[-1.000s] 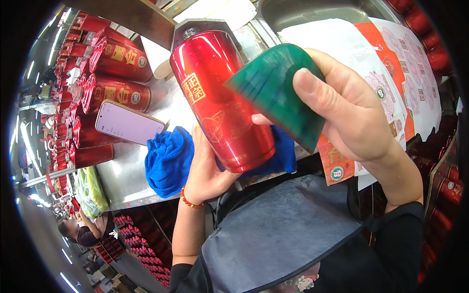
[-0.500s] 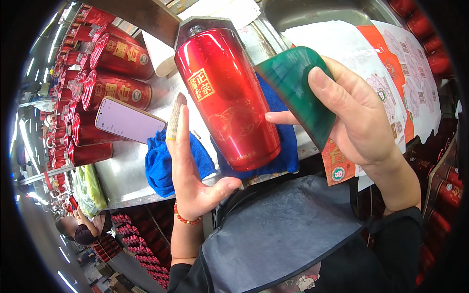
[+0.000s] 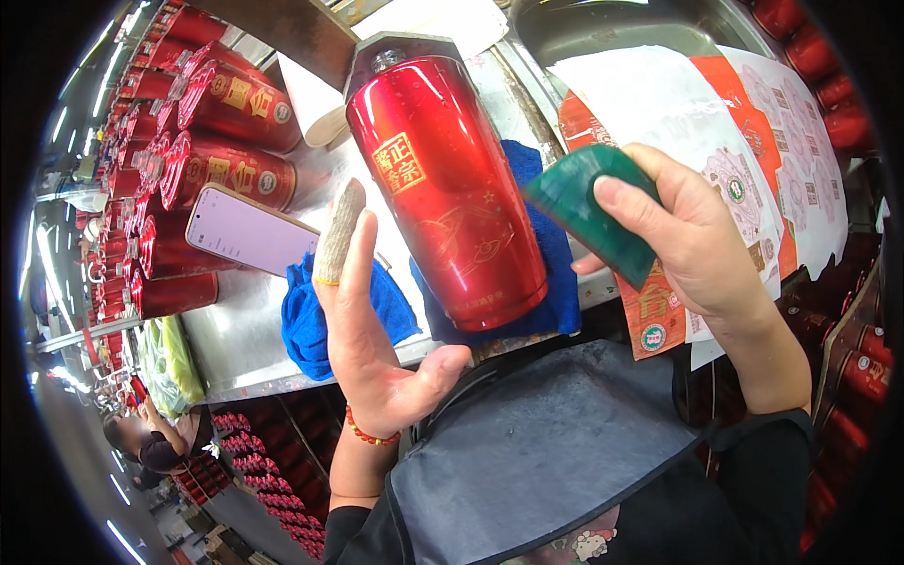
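A glossy red bottle (image 3: 447,198) with gold markings lies on a blue cloth (image 3: 556,254), its neck pointing away from me against a dark angled rest (image 3: 414,42). My right hand (image 3: 702,226) grips a green flat scraper (image 3: 593,207) between thumb and fingers, just right of the bottle and apart from it. On the bottle's left, my left hand (image 3: 367,348) is held up with fingers stretched and thumb apart, holding nothing. A knitted finger cover (image 3: 341,235) sits on one of its fingers. Beside that hand lies a crumpled blue rag (image 3: 306,325).
A phone (image 3: 250,229) with a lit screen leans near stacked red canisters (image 3: 240,104) on the left. Printed sheets (image 3: 659,113) spread over the right side, by a metal sink (image 3: 621,28). Another person (image 3: 160,443) is at the far left.
My right hand has drawn the scraper back to the right, and its finger has left the bottle's side. My left hand has turned slightly, showing more of the finger cover.
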Available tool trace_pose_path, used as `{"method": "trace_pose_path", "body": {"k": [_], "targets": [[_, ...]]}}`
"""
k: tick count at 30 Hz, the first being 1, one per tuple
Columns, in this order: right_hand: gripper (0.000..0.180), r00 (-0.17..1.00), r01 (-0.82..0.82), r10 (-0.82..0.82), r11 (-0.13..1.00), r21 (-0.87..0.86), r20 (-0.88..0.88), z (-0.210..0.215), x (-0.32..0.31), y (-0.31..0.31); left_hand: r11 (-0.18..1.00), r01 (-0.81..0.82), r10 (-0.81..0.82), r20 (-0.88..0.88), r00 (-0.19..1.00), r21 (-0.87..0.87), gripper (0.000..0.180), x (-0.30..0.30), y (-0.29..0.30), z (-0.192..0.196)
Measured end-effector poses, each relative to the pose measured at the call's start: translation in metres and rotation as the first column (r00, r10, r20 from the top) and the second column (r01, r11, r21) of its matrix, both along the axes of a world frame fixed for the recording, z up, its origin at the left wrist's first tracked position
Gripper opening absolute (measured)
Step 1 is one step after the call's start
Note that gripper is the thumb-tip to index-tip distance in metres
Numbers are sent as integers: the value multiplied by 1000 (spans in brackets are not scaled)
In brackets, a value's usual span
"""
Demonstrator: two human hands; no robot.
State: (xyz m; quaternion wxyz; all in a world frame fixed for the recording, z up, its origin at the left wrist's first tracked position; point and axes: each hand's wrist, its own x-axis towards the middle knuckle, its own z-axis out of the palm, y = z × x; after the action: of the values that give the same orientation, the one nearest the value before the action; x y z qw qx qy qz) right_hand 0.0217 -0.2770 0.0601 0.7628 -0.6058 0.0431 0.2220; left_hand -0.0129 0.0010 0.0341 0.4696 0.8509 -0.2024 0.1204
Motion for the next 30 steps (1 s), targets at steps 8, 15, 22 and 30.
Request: {"method": "trace_pose_path", "body": {"k": [8, 15, 22, 30], "targets": [[20, 996, -87, 86, 994, -69, -28, -1, -5, 0, 996, -36, 36, -1, 999, -85, 92, -3, -5, 0], [21, 998, -67, 68, 996, -54, 14, 3, -4, 6, 996, -8, 9, 7, 1000, -88, 83, -1, -12, 3], [18, 983, -87, 110, 985, -150, 149, 2, 1, 6, 998, -34, 37, 49, 998, -43, 69, 8, -19, 6], [20, 968, 20, 31, 979, -201, 248, 2, -1, 11, 998, -49, 46, 68, 997, 48, 74, 15, -34, 17]]}}
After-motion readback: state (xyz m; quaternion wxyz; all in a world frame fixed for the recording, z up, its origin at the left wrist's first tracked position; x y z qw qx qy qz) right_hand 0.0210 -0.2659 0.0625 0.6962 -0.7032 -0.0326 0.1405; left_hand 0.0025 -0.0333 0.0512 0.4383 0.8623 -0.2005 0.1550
